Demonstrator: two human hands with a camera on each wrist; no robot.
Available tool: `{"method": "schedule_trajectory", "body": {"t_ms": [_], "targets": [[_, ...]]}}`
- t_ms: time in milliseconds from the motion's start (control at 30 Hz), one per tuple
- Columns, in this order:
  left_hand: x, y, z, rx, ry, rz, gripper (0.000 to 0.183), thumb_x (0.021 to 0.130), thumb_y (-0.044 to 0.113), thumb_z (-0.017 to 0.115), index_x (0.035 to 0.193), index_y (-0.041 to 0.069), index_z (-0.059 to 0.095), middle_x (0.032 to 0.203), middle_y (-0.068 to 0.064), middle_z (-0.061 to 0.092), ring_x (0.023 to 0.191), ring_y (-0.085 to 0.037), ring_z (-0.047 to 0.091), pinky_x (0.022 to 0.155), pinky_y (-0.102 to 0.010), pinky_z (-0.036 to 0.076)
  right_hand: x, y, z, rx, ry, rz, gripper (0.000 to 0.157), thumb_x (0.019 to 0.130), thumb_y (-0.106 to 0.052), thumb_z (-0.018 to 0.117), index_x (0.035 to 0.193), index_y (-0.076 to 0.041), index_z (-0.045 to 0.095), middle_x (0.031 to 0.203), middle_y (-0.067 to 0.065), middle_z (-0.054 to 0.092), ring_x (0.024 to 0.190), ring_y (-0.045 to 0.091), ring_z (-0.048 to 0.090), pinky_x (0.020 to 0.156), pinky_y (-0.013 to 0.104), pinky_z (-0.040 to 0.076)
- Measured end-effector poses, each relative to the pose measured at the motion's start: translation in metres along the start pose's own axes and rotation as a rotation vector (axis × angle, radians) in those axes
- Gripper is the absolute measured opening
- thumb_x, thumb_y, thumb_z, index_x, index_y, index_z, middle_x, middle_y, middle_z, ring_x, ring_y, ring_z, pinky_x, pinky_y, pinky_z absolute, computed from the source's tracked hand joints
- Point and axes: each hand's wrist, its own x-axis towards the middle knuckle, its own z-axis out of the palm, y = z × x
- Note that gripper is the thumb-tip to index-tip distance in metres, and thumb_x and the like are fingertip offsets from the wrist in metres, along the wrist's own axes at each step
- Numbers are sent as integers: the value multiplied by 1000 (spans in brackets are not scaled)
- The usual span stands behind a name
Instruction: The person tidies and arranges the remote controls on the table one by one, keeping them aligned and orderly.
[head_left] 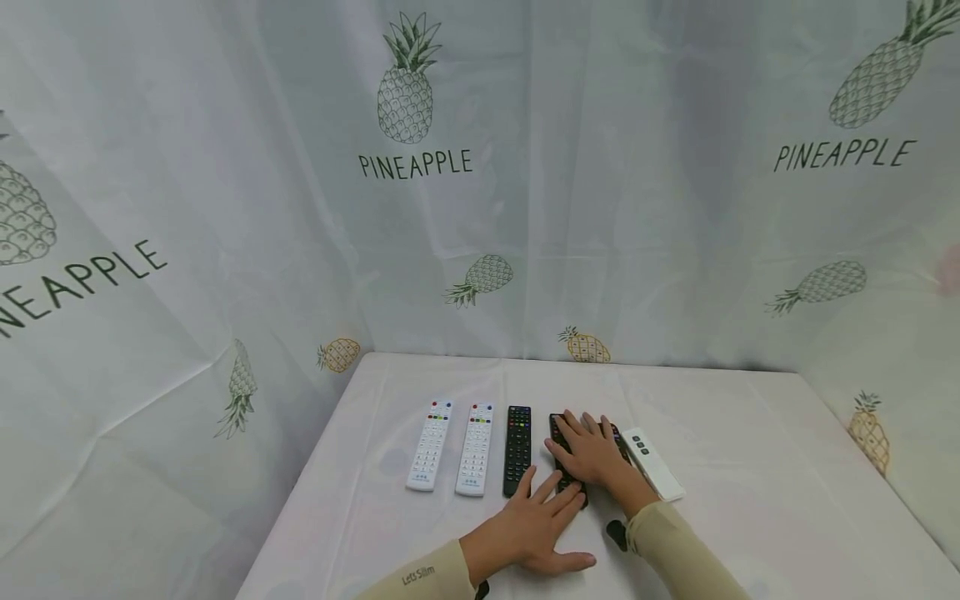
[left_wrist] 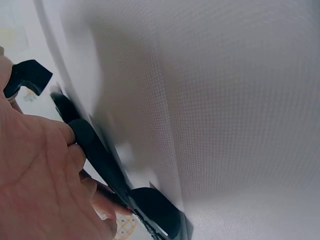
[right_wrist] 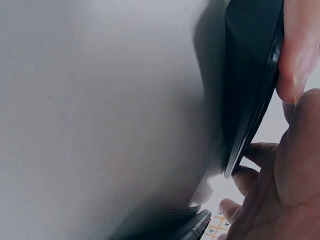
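Note:
Fingers spread, my left hand (head_left: 536,529) lies at the near ends of two black remote controls. Its fingertips reach the near end of the black remote (head_left: 557,435) beside my right hand. My right hand (head_left: 596,458) lies palm down with spread fingers over that same remote, hiding much of it. Another black remote (head_left: 622,445) shows partly beyond my right hand. In the right wrist view a black remote (right_wrist: 252,75) stands out from the cloth at its edge, fingertips (right_wrist: 295,65) on it. The third black remote (head_left: 518,446) lies just left.
Two white remotes, a left one (head_left: 431,446) and a right one (head_left: 475,450), lie side by side on the white-covered table (head_left: 750,467). A slim white remote (head_left: 654,467) lies slanted by my right wrist. A pineapple-print curtain (head_left: 622,208) hangs behind and at both sides.

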Motion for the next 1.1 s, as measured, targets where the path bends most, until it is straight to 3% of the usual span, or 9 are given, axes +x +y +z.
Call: {"method": "schedule_trajectory", "body": {"t_ms": [233,767,1100], "targets": [[0,-1,1,-28,-7,-3,83,92,80,15,159,31,13,166,15,9,155,-17,5,122,-56,11,2,-1,2,-3,-11,15,71,100,-61,36,150,-12,43,159,13,36,145,47,28,116,69,9],[-1,-5,2,15,-4,-21,84,90,82,15,159,34,12,165,17,8,155,-15,5,122,-56,12,8,-4,2,-3,-29,35,68,101,-58,37,150,-12,43,159,13,36,145,48,28,116,70,8],[-6,-3,-8,-13,-18,-29,82,92,80,19,159,33,17,165,16,11,155,-16,8,122,-56,12,9,-5,-1,2,-42,41,66,102,-56,38,151,-12,42,159,14,35,145,48,26,116,69,7]]}}
